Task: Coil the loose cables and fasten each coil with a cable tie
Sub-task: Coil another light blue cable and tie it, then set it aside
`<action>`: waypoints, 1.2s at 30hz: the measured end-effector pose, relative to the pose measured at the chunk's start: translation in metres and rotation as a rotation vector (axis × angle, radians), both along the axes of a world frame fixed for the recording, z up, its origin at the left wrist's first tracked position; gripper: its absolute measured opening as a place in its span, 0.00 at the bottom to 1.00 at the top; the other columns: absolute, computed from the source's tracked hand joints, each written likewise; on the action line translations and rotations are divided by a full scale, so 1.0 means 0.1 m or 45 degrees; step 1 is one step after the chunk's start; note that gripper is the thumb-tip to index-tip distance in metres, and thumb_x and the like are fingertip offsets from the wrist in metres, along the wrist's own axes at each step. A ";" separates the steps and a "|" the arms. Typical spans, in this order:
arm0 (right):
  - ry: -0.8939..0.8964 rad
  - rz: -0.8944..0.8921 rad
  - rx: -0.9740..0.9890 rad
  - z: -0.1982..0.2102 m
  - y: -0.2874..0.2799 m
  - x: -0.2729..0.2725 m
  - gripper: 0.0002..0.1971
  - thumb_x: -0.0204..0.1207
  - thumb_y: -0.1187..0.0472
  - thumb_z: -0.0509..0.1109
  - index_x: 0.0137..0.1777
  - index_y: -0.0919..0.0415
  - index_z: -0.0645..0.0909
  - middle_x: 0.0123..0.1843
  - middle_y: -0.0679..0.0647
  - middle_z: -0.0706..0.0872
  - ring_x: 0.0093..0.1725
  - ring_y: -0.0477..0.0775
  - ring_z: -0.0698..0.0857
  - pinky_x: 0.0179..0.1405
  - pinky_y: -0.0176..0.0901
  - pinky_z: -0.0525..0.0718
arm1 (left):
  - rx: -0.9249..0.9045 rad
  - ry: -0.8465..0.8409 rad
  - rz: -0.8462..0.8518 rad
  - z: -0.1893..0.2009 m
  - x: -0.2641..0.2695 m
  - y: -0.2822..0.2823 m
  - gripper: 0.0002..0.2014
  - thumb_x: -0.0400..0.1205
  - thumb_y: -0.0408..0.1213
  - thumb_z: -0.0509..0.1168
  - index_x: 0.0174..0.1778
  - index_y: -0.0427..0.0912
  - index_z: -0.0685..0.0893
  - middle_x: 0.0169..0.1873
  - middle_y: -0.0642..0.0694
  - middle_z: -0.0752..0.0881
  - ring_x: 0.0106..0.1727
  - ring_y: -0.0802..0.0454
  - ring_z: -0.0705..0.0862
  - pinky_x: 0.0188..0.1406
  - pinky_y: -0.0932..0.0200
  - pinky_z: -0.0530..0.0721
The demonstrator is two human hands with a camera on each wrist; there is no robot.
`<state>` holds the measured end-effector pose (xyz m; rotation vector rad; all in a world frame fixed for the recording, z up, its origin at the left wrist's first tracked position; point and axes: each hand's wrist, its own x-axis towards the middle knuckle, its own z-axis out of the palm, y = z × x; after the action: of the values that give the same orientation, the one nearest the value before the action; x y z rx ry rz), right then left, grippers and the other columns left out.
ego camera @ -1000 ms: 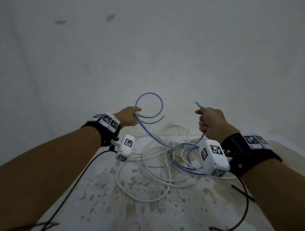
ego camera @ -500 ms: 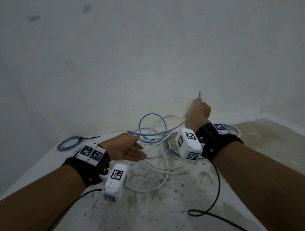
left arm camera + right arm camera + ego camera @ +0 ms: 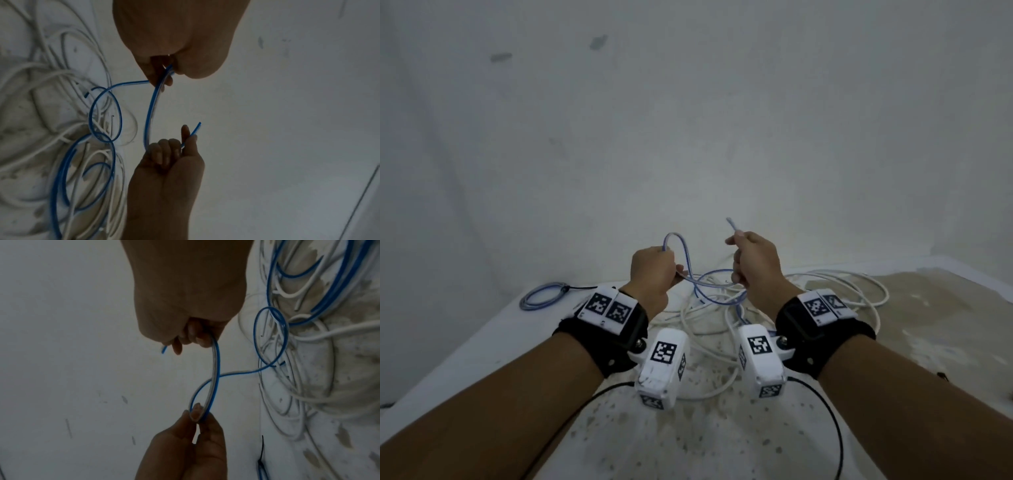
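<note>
Across the middle of the stained surface (image 3: 722,445) sprawls the white cable tangle (image 3: 842,291). Above it, my right hand (image 3: 755,267) grips the blue cable (image 3: 714,274) near its free end; my left hand (image 3: 652,274) pinches the first loop. I'd keep loops equal, feeding slack gently.

Looks like a bare utility room or unfinished space rather than a home: plain scuffed white wall (image 3: 688,120) right behind a stained, blotchy white tabletop (image 3: 722,445) that's got loose cables (image 3: 825,284) piled on it.
</note>
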<state>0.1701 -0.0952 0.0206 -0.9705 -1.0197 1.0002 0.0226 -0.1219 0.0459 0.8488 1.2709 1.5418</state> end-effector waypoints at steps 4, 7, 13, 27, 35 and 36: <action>-0.231 0.118 0.060 -0.02 0.00 0.11 0.14 0.86 0.56 0.64 0.44 0.61 0.87 0.22 0.52 0.64 0.20 0.50 0.60 0.20 0.39 0.63 | -0.078 -0.146 0.062 0.06 -0.21 0.09 0.05 0.86 0.22 0.58 0.46 0.30 0.78 0.30 0.39 0.74 0.29 0.49 0.72 0.31 0.57 0.79; -0.313 0.138 0.064 0.00 0.01 0.18 0.14 0.87 0.57 0.63 0.45 0.62 0.87 0.23 0.53 0.64 0.19 0.49 0.60 0.20 0.38 0.63 | -0.081 -0.133 0.064 0.11 -0.33 0.16 0.08 0.86 0.24 0.60 0.41 0.32 0.79 0.30 0.41 0.74 0.29 0.51 0.72 0.27 0.60 0.79; -0.385 0.136 0.055 0.01 -0.01 0.27 0.18 0.89 0.56 0.58 0.45 0.65 0.85 0.22 0.51 0.64 0.19 0.49 0.60 0.18 0.37 0.63 | 0.097 0.246 -0.016 0.11 -0.36 0.19 0.09 0.87 0.29 0.62 0.56 0.28 0.83 0.33 0.41 0.78 0.31 0.51 0.76 0.35 0.59 0.86; -0.418 0.382 0.084 0.27 -0.24 -0.17 0.11 0.89 0.56 0.58 0.49 0.60 0.77 0.22 0.46 0.71 0.18 0.45 0.66 0.19 0.38 0.66 | 0.564 1.177 -0.311 0.14 -0.10 -0.03 0.11 0.85 0.40 0.65 0.45 0.39 0.90 0.37 0.35 0.89 0.39 0.43 0.85 0.46 0.44 0.83; 0.041 0.338 -0.088 0.19 -0.18 0.04 0.08 0.88 0.64 0.57 0.51 0.63 0.77 0.21 0.48 0.64 0.19 0.47 0.59 0.18 0.37 0.59 | 0.490 0.939 -0.268 0.00 -0.17 -0.12 0.07 0.85 0.30 0.63 0.50 0.41 0.87 0.38 0.46 0.86 0.29 0.55 0.81 0.31 0.65 0.82; 0.051 0.409 -0.097 0.18 -0.20 0.02 0.06 0.87 0.65 0.58 0.54 0.62 0.77 0.23 0.49 0.64 0.19 0.47 0.58 0.18 0.37 0.59 | 0.494 0.939 -0.261 0.02 -0.16 -0.11 0.08 0.85 0.30 0.63 0.50 0.41 0.88 0.37 0.47 0.86 0.29 0.55 0.80 0.32 0.63 0.81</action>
<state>0.1720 -0.1156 0.0389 -0.8603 -1.1323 1.3267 0.0065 -0.1328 0.0476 1.8597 1.3302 1.3667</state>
